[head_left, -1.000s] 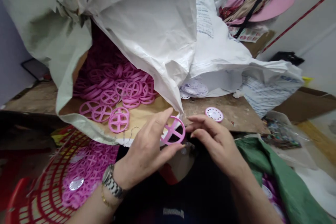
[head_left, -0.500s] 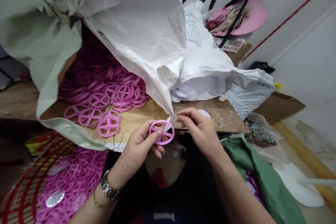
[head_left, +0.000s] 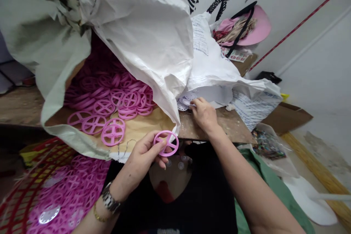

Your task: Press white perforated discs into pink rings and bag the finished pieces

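Observation:
My left hand (head_left: 145,153) holds a pink plastic wheel with cross spokes (head_left: 166,143) by its rim, above my lap. My right hand (head_left: 203,113) is stretched forward onto the brown board (head_left: 236,129), its fingers on the pile of white perforated discs (head_left: 184,103) at the mouth of the white printed sack (head_left: 219,69). Whether the fingers hold a disc is hidden. Many more pink wheels (head_left: 109,98) spill from the big grey-white sack (head_left: 142,22) at the left.
A red mesh basket (head_left: 30,186) at lower left holds several assembled pink wheels. Green cloth (head_left: 274,190) lies at my right. A pink hat (head_left: 255,25) sits at the back against the wall with a zebra sticker.
My right hand has left the pink wheel and reached forward to the white discs. My left hand has stayed put with the wheel. The camera has tilted up a little.

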A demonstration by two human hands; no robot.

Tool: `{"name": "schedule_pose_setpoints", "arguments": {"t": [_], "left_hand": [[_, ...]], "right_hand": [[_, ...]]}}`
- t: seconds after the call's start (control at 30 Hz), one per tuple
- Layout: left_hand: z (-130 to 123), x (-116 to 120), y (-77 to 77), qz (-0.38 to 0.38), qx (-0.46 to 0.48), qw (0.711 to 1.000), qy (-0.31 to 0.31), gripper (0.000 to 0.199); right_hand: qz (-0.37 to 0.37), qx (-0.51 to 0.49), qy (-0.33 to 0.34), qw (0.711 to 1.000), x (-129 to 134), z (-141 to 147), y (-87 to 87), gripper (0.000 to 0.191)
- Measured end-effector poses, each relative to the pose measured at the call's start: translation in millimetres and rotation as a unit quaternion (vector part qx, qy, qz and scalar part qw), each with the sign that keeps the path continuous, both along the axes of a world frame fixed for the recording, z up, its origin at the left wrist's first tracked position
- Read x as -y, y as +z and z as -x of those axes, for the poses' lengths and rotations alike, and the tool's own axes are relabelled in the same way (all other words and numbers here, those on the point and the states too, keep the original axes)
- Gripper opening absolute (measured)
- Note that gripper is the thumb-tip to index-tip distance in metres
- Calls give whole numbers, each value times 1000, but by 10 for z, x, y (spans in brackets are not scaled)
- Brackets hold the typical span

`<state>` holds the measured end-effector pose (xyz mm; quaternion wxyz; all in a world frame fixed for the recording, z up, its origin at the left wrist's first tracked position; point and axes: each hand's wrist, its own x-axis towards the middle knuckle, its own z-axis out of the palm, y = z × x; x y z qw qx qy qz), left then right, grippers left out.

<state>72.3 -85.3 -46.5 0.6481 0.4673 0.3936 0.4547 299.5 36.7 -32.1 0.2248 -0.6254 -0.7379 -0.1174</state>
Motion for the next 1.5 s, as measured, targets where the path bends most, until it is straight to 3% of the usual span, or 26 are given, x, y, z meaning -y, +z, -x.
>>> {"name": "schedule_pose_setpoints", "arguments": {"t": [0.4,0.57,0.73,0.83,1.0,1.17,1.33,1.43,1.5], "left_hand": [[-2,-4,-40,8,-3,1000,4,34],[-1,-17,-71,10,12,1000,4,35],[16,-21,-42,28,41,999,-7,36],[23,-26,-1,51,82,995,-8,35],[5,-40,36,77,135,988,-23,31],[-29,-27,40,81,139,986,-37,34],[-46,12,27,61,105,993,-6,38],[-55,24,0,34,69,997,10,37],[-63,27,-20,14,46,999,17,37]], "right_hand": [[-39,-5,8,999,-23,-88,-29,25],[-103,-122,37,987,82,-161,-14,20],[-176,-256,145,939,423,-106,7,12],[-196,-284,206,916,741,5,40,12],[-183,-215,273,920,1162,164,17,24],[-160,-185,314,918,1281,237,-131,31],[-121,-261,303,909,1329,353,-172,33],[-113,-334,250,902,1341,422,-192,28],[-68,-406,203,889,1333,448,-213,26]]}}
